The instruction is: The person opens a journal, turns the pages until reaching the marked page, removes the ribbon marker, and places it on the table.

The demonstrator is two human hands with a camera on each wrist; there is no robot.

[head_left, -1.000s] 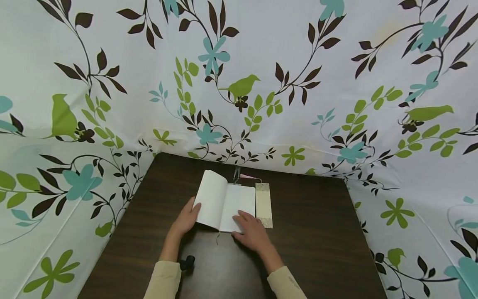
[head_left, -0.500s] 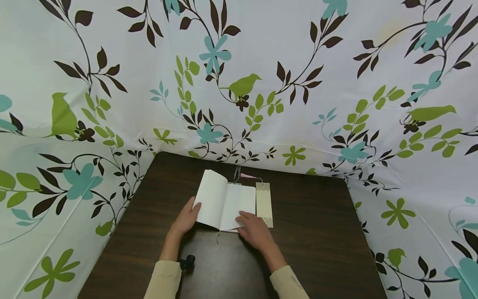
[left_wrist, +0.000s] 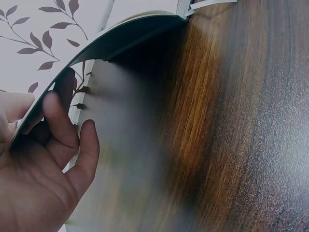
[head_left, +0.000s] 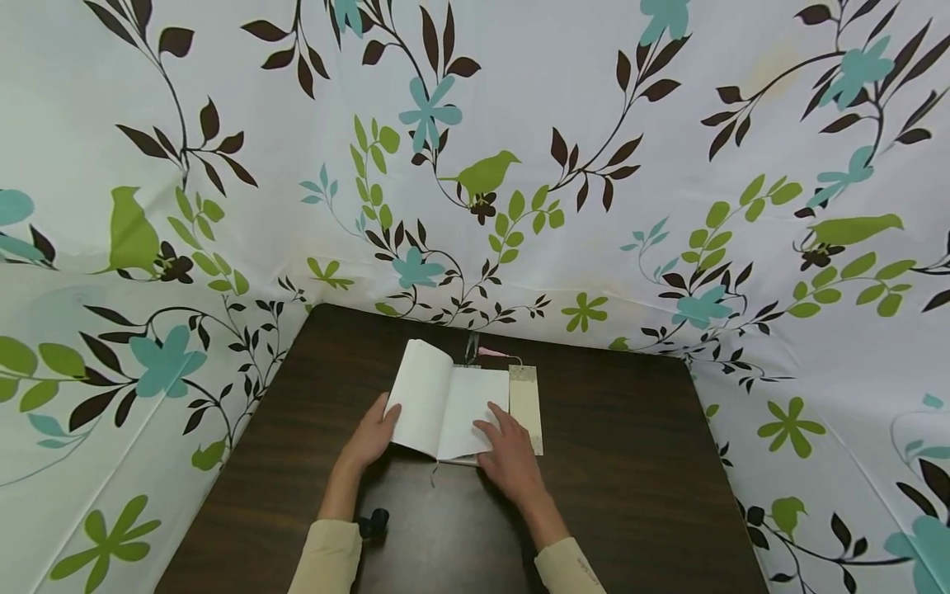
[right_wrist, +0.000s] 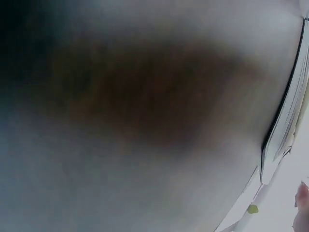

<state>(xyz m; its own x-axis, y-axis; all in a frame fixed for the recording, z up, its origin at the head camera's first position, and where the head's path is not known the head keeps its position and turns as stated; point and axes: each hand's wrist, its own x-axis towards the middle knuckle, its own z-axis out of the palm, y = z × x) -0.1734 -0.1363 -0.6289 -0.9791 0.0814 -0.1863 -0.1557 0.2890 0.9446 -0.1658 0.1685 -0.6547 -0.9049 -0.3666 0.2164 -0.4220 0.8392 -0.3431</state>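
Observation:
An open notebook [head_left: 475, 400] with blank white pages sits near the table's middle, its left half raised at a tilt. My left hand [head_left: 369, 433] grips that half by its outer edge, thumb on the page. Beneath it, in the left wrist view, the fingers of the left hand [left_wrist: 53, 159] lie against the dark cover [left_wrist: 130, 41]. My right hand [head_left: 512, 458] is at the lower right corner, fingers over the right page, whose lower edge is lifted near the thumb. The thumb's tip is hard to make out. In the right wrist view, a fingertip [right_wrist: 302, 205] shows beyond the notebook edge [right_wrist: 282, 116].
A cream bookmark [head_left: 525, 408] with patterned ends lies right of the notebook, a pink tassel [head_left: 491, 352] above it. A thin ribbon [head_left: 434, 474] hangs from the spine. The dark wooden table [head_left: 631, 462] meets a leaf-and-bird patterned cloth [head_left: 579, 247] behind.
My right hand slid toward the page's lower right corner, whose edge rose, then its fingers reached up over the page. My left hand keeps its grip in the same place.

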